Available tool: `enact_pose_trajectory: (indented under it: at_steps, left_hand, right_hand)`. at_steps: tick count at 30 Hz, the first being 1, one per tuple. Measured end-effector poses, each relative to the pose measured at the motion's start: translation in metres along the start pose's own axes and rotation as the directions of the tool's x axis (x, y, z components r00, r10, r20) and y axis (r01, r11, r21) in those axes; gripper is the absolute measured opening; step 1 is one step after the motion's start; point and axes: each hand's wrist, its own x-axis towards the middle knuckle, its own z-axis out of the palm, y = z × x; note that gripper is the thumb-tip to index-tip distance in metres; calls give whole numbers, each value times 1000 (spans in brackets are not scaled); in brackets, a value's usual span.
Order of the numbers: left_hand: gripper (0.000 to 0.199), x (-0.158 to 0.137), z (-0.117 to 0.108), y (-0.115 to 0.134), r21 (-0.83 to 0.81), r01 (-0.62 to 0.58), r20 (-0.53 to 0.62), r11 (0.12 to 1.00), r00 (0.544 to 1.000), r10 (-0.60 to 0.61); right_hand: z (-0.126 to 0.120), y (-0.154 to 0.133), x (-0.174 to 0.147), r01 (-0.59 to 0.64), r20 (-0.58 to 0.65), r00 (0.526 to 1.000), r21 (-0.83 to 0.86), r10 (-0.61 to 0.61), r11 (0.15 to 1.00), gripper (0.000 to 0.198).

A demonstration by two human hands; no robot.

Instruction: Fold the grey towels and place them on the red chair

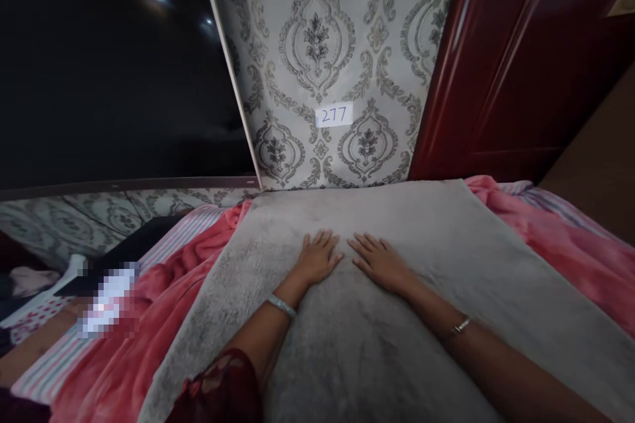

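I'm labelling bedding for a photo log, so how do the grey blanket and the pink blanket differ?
The grey blanket lies mostly flat, while the pink blanket is rumpled. The grey blanket is on top; the pink blanket shows from under its sides. The left hand and right hand rest on the grey blanket, neither on the pink blanket. Both look soft.

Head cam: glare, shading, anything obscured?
Head view: bright spots reflect in the glossy black screen, a pale streak in the shiny dark-red panel; head view: grey plush blanket darkens toward the wearer; head view: pixelated patch, lower left.
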Motion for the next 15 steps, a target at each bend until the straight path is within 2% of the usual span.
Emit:
enact_pose_trajectory:
  at_steps: [2,4,6,8,10,15]
  left_hand:
    - [63,12,-5,-18,39,-68,53,997,996,66]
    - [61,25,-15,-44,96,-56,86,994,995,48]
    - [61,36,-27,-74,168,95,62,981,992,-107]
    - [62,44,-39,-102,208,267,14,941,961,-275]
    - [65,49,-47,-127,217,369,-18,904,927,-374]
    - [77,57,-56,-167,145,593,-33,792,803,-595]
  right_hand:
    - [0,5,-1,-1,-6,1000,8,1,1000,62]
    - [0,8,0,-4,-13,1000,21,5,1000,62]
    - [0,9,1,-3,-7,1000,42,4,999,62]
    - [-1,9,0,1,8,1000,61,-2,998,63]
    - [-1,8,-1,6,18,1000,74,-7,997,63]
    - [8,13,-3,0,-3,1000,72,0,997,64]
